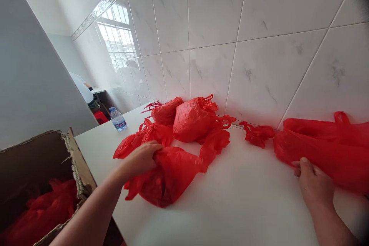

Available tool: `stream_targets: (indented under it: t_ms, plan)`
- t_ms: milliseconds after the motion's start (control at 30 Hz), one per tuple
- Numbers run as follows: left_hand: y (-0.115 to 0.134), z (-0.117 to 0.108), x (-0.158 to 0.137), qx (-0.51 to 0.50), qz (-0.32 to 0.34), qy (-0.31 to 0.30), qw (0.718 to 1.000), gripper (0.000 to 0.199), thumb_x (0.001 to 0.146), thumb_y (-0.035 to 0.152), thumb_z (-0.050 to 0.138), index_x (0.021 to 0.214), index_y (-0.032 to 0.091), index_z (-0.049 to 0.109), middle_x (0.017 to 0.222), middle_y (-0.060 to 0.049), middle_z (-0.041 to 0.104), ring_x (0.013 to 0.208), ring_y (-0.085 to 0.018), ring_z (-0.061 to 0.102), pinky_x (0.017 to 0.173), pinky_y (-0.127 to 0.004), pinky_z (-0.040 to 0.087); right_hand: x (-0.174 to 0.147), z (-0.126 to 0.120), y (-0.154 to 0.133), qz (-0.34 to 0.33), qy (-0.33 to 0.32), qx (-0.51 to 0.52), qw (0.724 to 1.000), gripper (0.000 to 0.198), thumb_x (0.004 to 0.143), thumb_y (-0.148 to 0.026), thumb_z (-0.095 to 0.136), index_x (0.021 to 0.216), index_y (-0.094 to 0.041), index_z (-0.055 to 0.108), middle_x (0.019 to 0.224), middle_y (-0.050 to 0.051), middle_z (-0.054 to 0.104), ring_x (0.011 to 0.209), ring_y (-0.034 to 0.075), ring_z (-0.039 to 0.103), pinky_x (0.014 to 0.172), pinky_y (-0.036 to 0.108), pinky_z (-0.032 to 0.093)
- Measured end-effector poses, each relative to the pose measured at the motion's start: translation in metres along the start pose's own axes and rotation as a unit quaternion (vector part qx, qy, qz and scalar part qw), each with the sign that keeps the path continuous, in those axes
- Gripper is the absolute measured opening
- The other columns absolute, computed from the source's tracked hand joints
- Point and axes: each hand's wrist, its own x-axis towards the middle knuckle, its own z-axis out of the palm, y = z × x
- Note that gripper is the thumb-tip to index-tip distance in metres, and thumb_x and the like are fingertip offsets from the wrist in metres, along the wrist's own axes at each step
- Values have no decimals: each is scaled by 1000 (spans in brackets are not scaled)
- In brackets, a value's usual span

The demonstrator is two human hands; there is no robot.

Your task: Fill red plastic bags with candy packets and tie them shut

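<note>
Seeming soft, the red bag (180,169) is best held by its folds (163,158), pinched by left fingers (153,147); right fingers (296,164) cannot be judged.

Box (82,165) sits left of the tabletop (230,207), stuff (49,207) inside. Bag pile (191,119)'s on the tabletop before the wall (207,65), bottle (118,120) left of it, more bags (311,144) way off right.

Red bags (190,119): crinkled, shiny plastic. Table (225,207): smooth, faintly glossy. Carton (82,157): matt cardboard, rough rim. Wall tiles (213,7): glossy. Bottle (118,119): clear plastic.
</note>
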Motion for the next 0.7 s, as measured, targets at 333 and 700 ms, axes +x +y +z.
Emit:
stream_targets:
  t_ms: [333, 700]
  plan:
    - [-62, -4, 74, 35, -75, -94, 992, 88, 44, 38, 77, 128, 32, 51, 138, -10, 47, 128, -43, 39, 96, -48, 41, -3, -6, -10, 9, -27, -9, 1000, 30, 80, -41, 38, 76, -24, 63, 74, 14, 66, 66, 26, 56, 66, 39, 39]
    - [-90, -16, 59, 19, -92, -25, 995, 81, 59, 36, 68, 134, 24, 41, 120, -9, 59, 115, -35, 52, 93, -43, 43, -15, -13, -23, 53, -44, -32, 997, 23, 79, -40, 40, 73, -28, 59, 78, 13, 67, 68, 26, 58, 64, 39, 40]
